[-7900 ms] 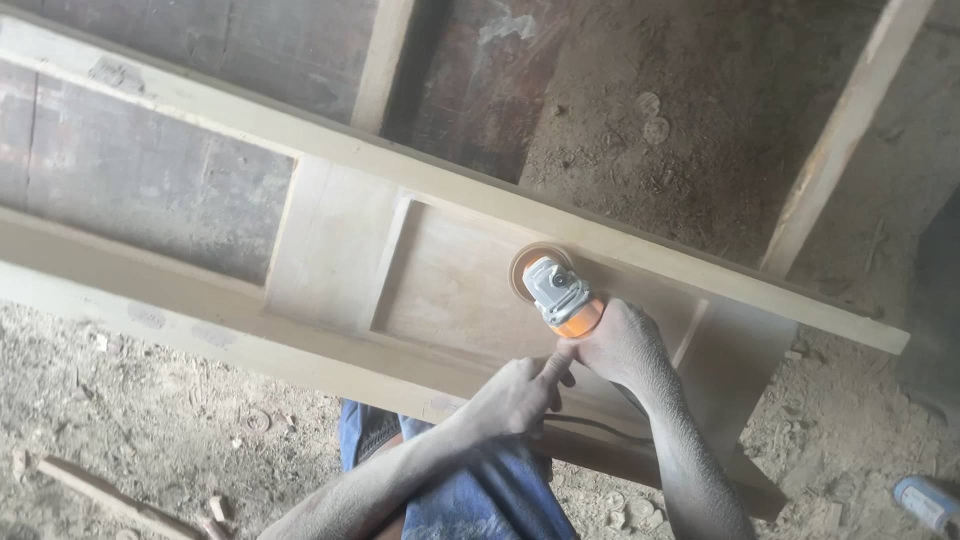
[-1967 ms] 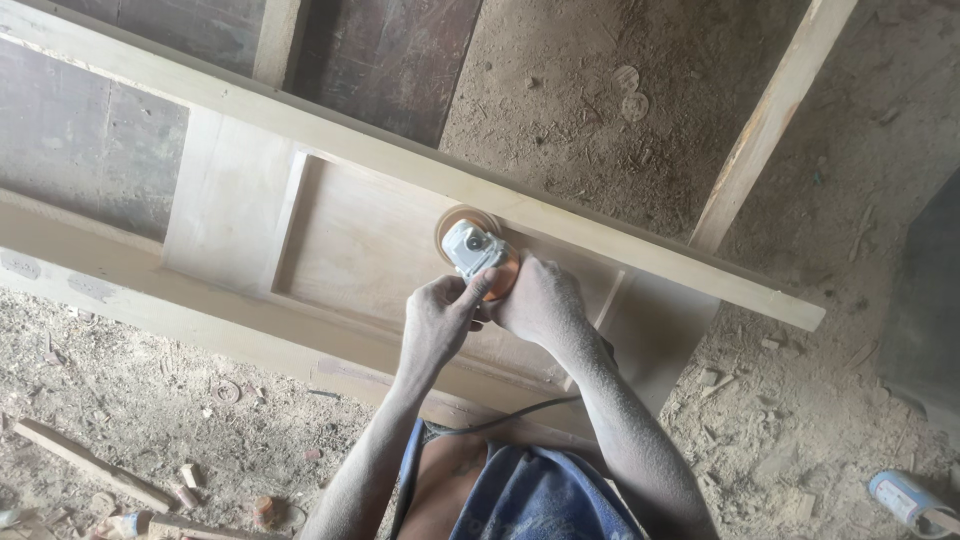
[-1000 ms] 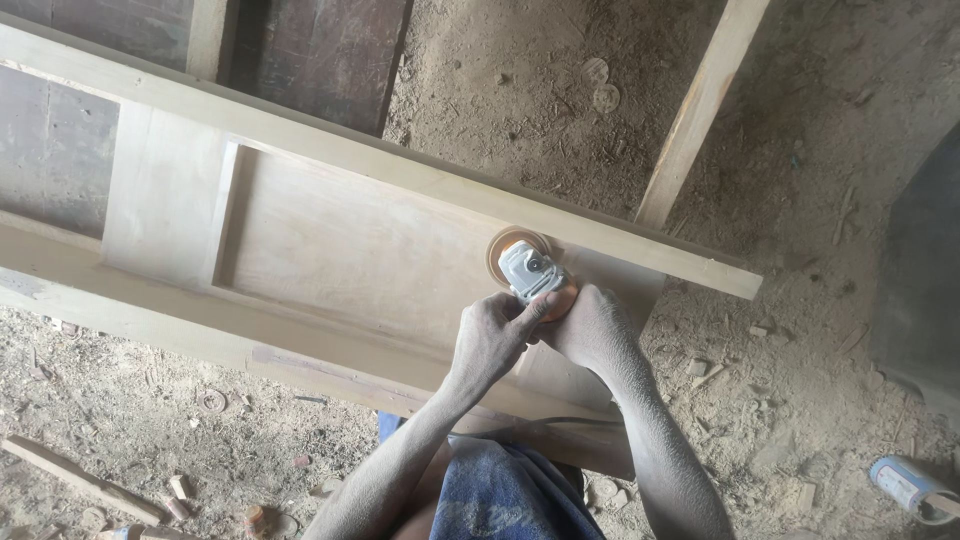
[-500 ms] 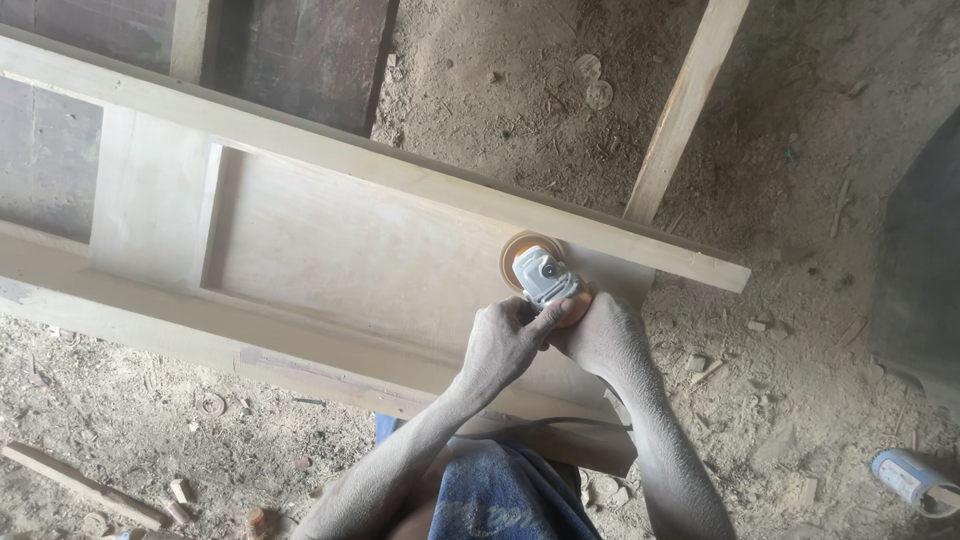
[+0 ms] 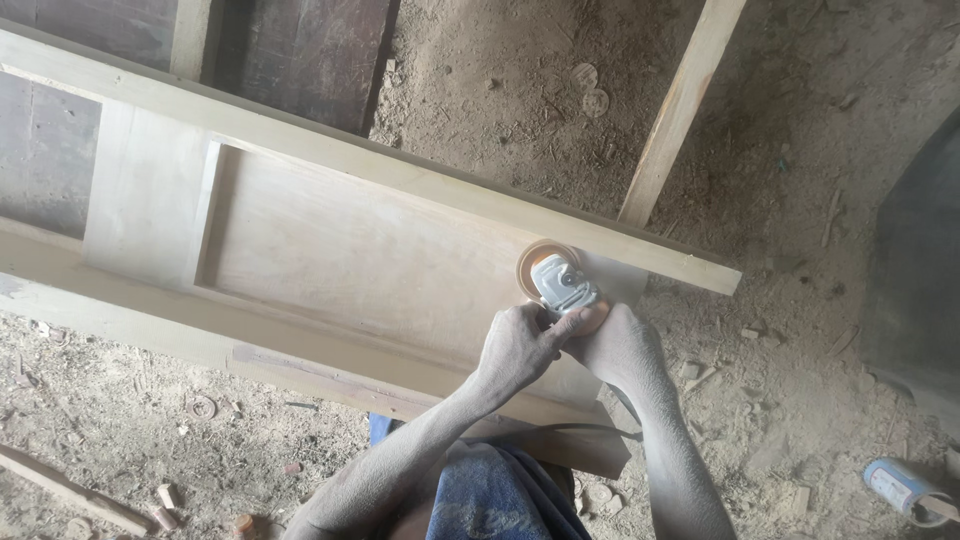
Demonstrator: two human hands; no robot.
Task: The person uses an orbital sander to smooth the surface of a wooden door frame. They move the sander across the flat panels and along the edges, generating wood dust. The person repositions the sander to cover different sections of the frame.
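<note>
Sander [image 5: 560,283] on door panel's [image 5: 340,250] right end, can [image 5: 900,487] far right

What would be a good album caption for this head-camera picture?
Both hands, left hand and right hand, press a disc sander onto a pale wooden door panel above dusty ground.

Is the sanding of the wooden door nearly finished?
Can't say for sure. The door panel's left looks smooth and pale. Both hands, left and right, hold the sander at the panel's right end. The frame rails may remain.
</note>
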